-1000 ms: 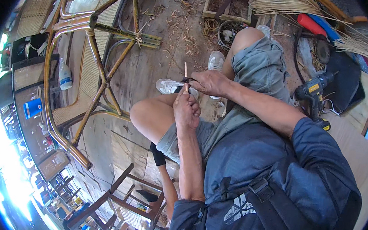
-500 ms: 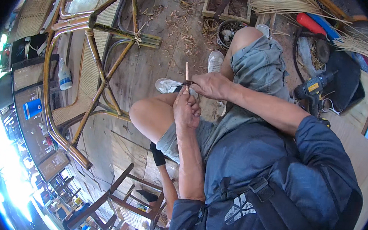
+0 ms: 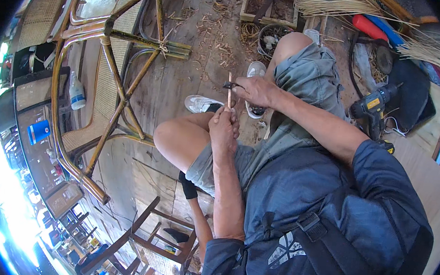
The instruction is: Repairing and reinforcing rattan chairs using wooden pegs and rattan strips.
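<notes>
You've got the stick (image 3: 229, 98) in your left hand (image 3: 223, 131), tool (image 3: 228, 85) in your right hand (image 3: 257, 91), and the stick looks pared already, but can't tell what's left tbh.

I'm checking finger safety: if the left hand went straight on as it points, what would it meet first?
Likely the small dark tool that the right hand holds at the thin stick, just ahead of the left hand, though depth is hard to judge.

Left hand (image 3: 224, 129) hides lower end of pale stick (image 3: 229, 97)
</notes>
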Demonstrator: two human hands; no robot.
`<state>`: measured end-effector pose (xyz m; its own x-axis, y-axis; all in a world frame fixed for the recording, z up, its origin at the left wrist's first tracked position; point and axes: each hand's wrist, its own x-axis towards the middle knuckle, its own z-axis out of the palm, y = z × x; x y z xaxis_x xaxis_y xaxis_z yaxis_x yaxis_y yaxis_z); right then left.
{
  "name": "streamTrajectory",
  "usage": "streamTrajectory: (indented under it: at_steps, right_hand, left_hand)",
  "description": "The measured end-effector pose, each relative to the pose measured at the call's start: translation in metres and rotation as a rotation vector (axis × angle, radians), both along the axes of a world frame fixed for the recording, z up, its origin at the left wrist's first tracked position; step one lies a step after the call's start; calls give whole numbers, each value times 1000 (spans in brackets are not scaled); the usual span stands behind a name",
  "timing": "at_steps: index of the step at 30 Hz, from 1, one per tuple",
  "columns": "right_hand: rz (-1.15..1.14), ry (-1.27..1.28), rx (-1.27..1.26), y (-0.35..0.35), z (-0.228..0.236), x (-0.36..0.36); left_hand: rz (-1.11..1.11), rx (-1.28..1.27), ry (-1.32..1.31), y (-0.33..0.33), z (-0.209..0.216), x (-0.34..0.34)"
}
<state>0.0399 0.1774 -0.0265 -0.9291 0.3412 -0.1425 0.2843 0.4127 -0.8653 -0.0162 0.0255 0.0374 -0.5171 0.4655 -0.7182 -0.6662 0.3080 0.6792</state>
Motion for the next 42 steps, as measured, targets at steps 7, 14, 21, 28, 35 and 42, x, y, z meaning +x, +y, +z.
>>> streamTrajectory:
  at_steps: [7, 14, 21, 28, 35, 42]
  right_hand:
    - [202, -94, 108, -15, 29, 3]
    - [140, -205, 44, 8, 22, -4]
    - [172, -223, 107, 9, 13, -9]
    - [-15, -162, 35, 14, 23, -7]
    - [92, -43, -67, -6, 25, 1]
    - [50, -54, -60, -5, 41, 16]
  left_hand:
    - [191, 101, -21, -2, 1, 4]
    - [176, 41, 89, -2, -2, 7]
    - [173, 80, 36, -2, -3, 6]
    - [252, 155, -21, 0, 0, 4]
    - [169, 49, 186, -2, 2, 8]
    - [-46, -3, 304, 4, -3, 9]
